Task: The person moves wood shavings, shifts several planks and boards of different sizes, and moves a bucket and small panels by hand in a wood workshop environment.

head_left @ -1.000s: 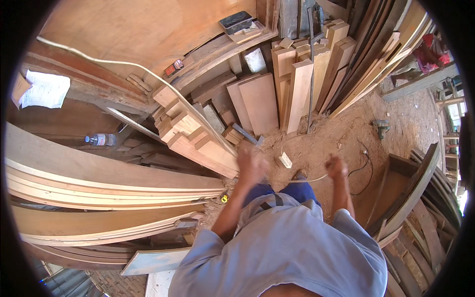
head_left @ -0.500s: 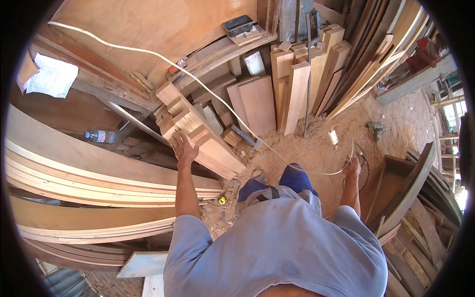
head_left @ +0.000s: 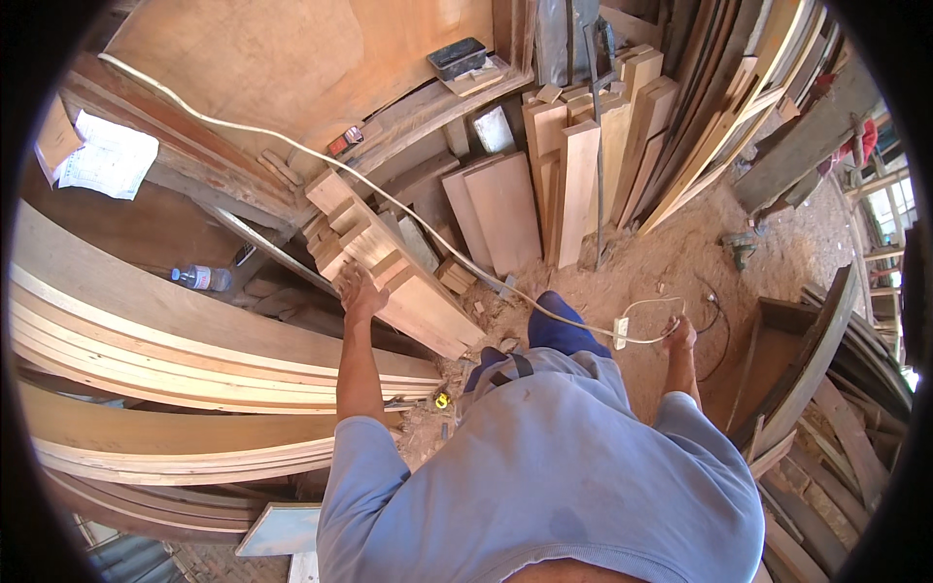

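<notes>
My left hand (head_left: 362, 294) rests on a leaning stack of pale wooden boards (head_left: 423, 309), thumb apart from the fingers. Its fingertips lie against the wood and partly out of sight. Out to the right, my right hand (head_left: 679, 333) is closed on a white cable (head_left: 466, 260). From this hand the cable loops toward a white extension socket (head_left: 620, 333) near my knee. Its long run crosses in front of me to the upper left, passing over the board stack.
Curved wooden panels (head_left: 214, 342) are piled at the left. More planks (head_left: 578, 189) stand upright ahead. A green power tool (head_left: 741, 249) lies on the sawdust-covered floor (head_left: 622, 277). A wooden drawer-like box (head_left: 777, 345) is at right, a plastic bottle (head_left: 202, 279) at left.
The extension socket has swung left, closer to my knee, and my right hand has shifted slightly left with the cable. My left hand stays on the boards.
</notes>
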Available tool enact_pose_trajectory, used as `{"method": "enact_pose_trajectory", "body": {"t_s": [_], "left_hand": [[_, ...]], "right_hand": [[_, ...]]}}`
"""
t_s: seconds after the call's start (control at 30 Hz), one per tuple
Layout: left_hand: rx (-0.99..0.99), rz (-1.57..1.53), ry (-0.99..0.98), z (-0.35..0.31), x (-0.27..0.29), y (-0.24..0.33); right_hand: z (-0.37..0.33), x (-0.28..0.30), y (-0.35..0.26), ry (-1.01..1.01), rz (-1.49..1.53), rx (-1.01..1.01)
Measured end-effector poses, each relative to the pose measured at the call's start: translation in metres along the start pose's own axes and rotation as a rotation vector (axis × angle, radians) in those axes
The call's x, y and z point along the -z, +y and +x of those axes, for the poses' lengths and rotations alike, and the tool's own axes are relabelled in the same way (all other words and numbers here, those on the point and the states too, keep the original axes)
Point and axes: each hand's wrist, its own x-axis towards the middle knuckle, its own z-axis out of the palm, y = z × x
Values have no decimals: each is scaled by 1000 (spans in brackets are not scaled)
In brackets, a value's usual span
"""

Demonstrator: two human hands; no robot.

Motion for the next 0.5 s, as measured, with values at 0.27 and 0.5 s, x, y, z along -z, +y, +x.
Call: {"method": "enact_pose_trajectory", "body": {"t_s": [0.27,0.5], "left_hand": [[16,-52,79,6,-11,-5],[-19,44,82,6,-11,-1]], "right_hand": [[-9,-18,23,-46,-176,-55],[-25,-21,16,-52,-170,-68]]}}
